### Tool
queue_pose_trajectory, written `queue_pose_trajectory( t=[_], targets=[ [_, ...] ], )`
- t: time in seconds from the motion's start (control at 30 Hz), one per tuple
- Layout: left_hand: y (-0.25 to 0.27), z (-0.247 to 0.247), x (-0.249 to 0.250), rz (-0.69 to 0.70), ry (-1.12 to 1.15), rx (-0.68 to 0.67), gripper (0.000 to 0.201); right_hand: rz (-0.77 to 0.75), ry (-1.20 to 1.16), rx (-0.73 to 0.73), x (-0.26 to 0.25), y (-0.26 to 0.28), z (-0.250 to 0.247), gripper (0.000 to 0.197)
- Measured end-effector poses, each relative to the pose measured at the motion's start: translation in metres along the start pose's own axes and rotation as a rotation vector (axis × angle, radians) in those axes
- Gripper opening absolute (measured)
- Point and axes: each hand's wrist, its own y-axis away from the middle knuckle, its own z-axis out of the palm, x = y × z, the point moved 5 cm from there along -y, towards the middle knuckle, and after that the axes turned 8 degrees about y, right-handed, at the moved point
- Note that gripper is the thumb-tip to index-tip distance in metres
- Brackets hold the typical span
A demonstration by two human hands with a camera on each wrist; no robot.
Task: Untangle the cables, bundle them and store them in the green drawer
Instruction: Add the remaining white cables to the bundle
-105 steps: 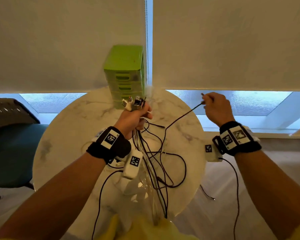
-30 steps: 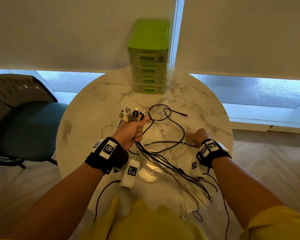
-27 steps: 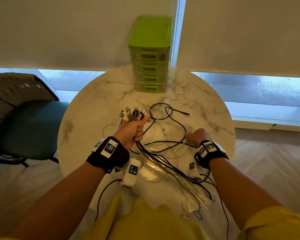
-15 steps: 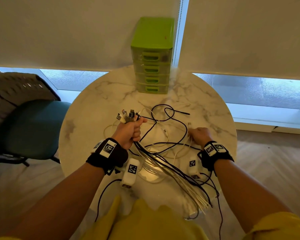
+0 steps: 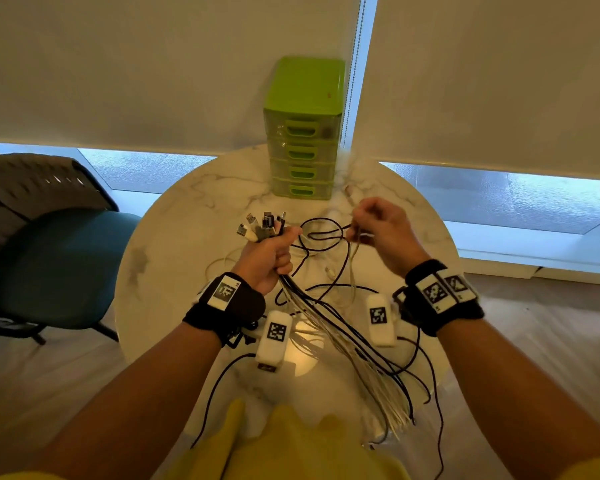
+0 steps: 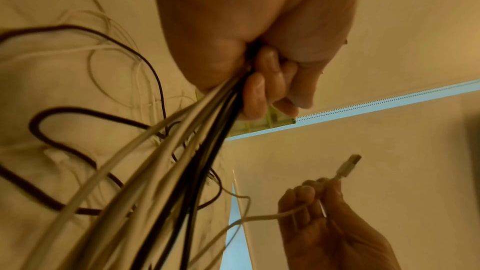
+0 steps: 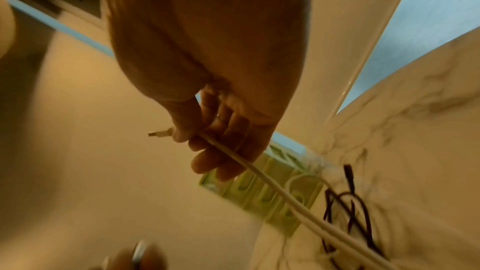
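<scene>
My left hand [image 5: 272, 252] [image 6: 262, 77] grips a bundle of black and white cables [image 5: 336, 327] [image 6: 166, 171] above the round marble table [image 5: 174, 258]. Their plugs [image 5: 262, 225] stick up out of the fist. Long strands trail down over the table's near edge. My right hand [image 5: 378, 228] [image 7: 207, 137] pinches a white cable [image 7: 272, 184] [image 6: 262, 217] just behind its plug [image 7: 159, 133] [image 6: 348, 166], lifted above the table. Loose black cable loops [image 5: 323, 233] lie between the hands. The green drawer unit [image 5: 303, 133] stands at the table's far edge, all drawers closed.
A teal chair [image 5: 45, 258] stands left of the table. Roller blinds [image 5: 153, 64] and a low window sit behind the drawer unit. Wooden floor [image 5: 534, 341] lies to the right. My yellow clothing [image 5: 284, 445] is at the near edge.
My right hand has picked a white cable end off the table and raised it toward the drawers. The left hand has kept its hold on the bundle, almost still.
</scene>
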Motion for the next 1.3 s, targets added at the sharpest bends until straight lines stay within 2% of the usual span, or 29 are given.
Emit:
queue_pose_trajectory(
  t=[0.17,0.2,0.3,0.5,0.6,0.67,0.73,0.83,0.93,1.03,1.1,1.2,1.3],
  targets=[
    [0.009,0.018,0.005,0.05,0.034,-0.174,0.006,0.041,0.16,-0.208,0.007,0.025,0.058,0.008],
    [0.009,0.019,0.005,0.06,0.02,-0.191,0.006,0.048,0.158,-0.226,0.009,0.027,0.066,0.014],
    [0.006,0.017,0.005,0.076,0.005,-0.161,0.02,0.077,0.09,-0.226,0.011,0.03,0.075,0.021],
    [0.011,0.025,0.008,0.125,-0.069,-0.182,0.032,0.052,0.073,-0.231,0.002,0.029,0.07,0.013],
    [0.012,0.027,0.017,0.11,-0.024,-0.13,0.038,0.059,0.153,-0.346,0.005,0.028,0.063,0.009],
    [0.013,0.026,0.029,0.103,0.014,-0.108,0.043,0.101,0.321,-0.413,0.02,0.027,0.049,0.011],
    [0.014,0.024,0.043,0.093,0.047,-0.13,0.044,0.134,0.456,-0.388,0.038,0.024,0.03,0.004],
    [0.018,0.019,0.059,0.084,0.141,-0.193,0.042,0.139,0.648,-0.3,0.058,0.015,0.003,0.02],
    [0.023,0.015,0.066,0.121,0.17,-0.26,0.023,0.134,0.909,-0.223,0.068,0.002,-0.01,0.027],
    [0.026,0.014,0.068,0.146,0.158,-0.294,0.03,0.129,1.091,-0.043,0.057,-0.008,-0.018,0.024],
    [0.025,0.012,0.066,0.146,0.171,-0.288,0.03,0.113,1.087,0.0,0.041,-0.01,-0.016,0.025],
    [0.02,0.012,0.063,0.12,0.137,-0.263,0.034,-0.007,0.979,-0.094,0.009,-0.01,-0.001,0.016],
    [0.016,0.016,0.059,0.068,0.155,-0.199,0.035,-0.179,0.745,-0.174,-0.031,-0.001,0.017,0.013]
  ],
)
